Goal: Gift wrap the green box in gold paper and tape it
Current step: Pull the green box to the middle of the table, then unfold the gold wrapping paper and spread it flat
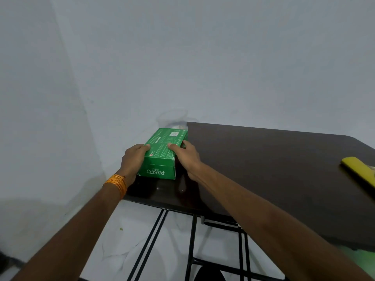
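Green Paseo box (162, 153) sitting along the left edge of the dark table (263, 169). Gripped by left hand (134, 159) and right hand (185, 157), fingers curled round its two long sides. Risk of tipping over that edge if dragged carelessly; gold paper roll (359, 171) lying well apart, far right.

Grey walls (182, 57); dark table (274, 169).

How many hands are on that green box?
2. The left hand grips the green box at its left side, the right hand at its right side, each thumb on top. The box is at the left end of the dark table.
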The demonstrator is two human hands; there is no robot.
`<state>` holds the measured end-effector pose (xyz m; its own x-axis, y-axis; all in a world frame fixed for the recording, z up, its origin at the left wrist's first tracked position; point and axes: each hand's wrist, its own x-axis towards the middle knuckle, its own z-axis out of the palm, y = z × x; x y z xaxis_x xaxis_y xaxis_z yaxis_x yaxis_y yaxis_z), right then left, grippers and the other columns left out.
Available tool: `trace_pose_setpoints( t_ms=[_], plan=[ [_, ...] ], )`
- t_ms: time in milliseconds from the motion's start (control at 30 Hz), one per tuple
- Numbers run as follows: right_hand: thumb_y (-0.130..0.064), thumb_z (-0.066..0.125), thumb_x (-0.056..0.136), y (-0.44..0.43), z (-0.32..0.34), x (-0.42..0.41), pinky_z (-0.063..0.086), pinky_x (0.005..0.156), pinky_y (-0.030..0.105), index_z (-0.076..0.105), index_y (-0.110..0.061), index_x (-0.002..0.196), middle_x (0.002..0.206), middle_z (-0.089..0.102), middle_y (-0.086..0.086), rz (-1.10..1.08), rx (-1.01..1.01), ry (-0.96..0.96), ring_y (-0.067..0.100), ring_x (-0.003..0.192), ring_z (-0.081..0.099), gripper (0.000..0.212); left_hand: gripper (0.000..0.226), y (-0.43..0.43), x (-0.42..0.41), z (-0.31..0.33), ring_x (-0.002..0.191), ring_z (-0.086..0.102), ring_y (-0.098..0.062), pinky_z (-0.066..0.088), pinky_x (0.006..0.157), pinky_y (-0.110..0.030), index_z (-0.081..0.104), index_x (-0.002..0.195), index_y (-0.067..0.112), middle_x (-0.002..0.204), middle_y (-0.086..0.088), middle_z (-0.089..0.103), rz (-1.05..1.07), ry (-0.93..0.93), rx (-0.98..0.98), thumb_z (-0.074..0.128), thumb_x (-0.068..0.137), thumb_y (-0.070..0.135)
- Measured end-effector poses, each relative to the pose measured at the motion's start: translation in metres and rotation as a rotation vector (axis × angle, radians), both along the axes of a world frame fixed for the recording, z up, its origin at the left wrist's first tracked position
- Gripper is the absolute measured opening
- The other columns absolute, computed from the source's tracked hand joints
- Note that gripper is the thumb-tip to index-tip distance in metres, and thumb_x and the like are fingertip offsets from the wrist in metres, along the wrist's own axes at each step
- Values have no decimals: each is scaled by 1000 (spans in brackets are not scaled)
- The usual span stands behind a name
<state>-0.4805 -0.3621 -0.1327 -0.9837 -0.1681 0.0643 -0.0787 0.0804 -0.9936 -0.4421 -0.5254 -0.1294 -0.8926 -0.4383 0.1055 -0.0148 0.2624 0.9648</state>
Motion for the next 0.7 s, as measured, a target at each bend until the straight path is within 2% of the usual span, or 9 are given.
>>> trace_pose_setpoints(
  t_ms=[100, 167, 267, 367, 467, 567, 700],
  plan=[
    [-44, 70, 87, 7, 3, 1, 52, 99, 40, 66, -20, 114, 111, 70, -5, 23, -24, -38, 14, 102, 66, 37, 29, 4, 3, 3, 101, 62, -25, 49, 90, -38, 65, 118, 18, 116, -7, 67, 96, 46, -291, 56, 95, 32],
    [-50, 67, 86, 20, 5, 5, 49, 102, 46, 62, -19, 117, 111, 64, -4, -20, 8, -35, 16, 107, 60, 44, 33, 11, 6, 9, 107, 59, -30, 46, 90, -39, 62, 123, 15, 118, -11, 64, 218, 169, -544, 60, 91, 23],
    [-54, 65, 86, 62, 15, 14, 46, 106, 44, 46, -18, 143, 141, 53, 1, -123, 109, 21, 20, 121, 53, 70, 30, 47, 5, 24, 108, 56, -31, 44, 91, -41, 62, 117, 12, 116, -12, 62, 223, 361, -705, 60, 88, 15],
    [-45, 61, 94, 127, 28, 25, 41, 106, 35, 44, -16, 147, 148, 48, 5, -233, 210, 111, 22, 131, 50, 63, 23, 112, -8, 36, 101, 61, -27, 47, 89, -39, 65, 109, 11, 107, -9, 67, 36, 419, -565, 63, 86, 12],
    [-36, 63, 95, 206, 39, 38, 40, 102, 30, 50, -12, 142, 142, 55, 9, -401, 276, 198, 22, 131, 51, 54, 21, 196, -23, 42, 95, 64, -24, 49, 87, -35, 66, 107, 9, 100, -9, 69, -207, 302, -309, 65, 86, 9],
    [-31, 67, 92, 290, 39, 52, 44, 100, 33, 58, -11, 132, 131, 61, 9, -618, 378, 257, 22, 123, 56, 45, 20, 288, -30, 37, 98, 65, -27, 52, 87, -40, 65, 107, 8, 102, -11, 68, -436, 221, -153, 65, 87, 10],
    [-25, 69, 88, 391, 30, 80, 45, 101, 38, 63, -11, 120, 121, 64, 9, -886, 512, 313, 24, 118, 58, 36, 20, 399, -20, 27, 96, 64, -24, 53, 85, -38, 65, 105, 10, 101, -9, 68, -605, 195, -120, 67, 85, 12]
  ],
)
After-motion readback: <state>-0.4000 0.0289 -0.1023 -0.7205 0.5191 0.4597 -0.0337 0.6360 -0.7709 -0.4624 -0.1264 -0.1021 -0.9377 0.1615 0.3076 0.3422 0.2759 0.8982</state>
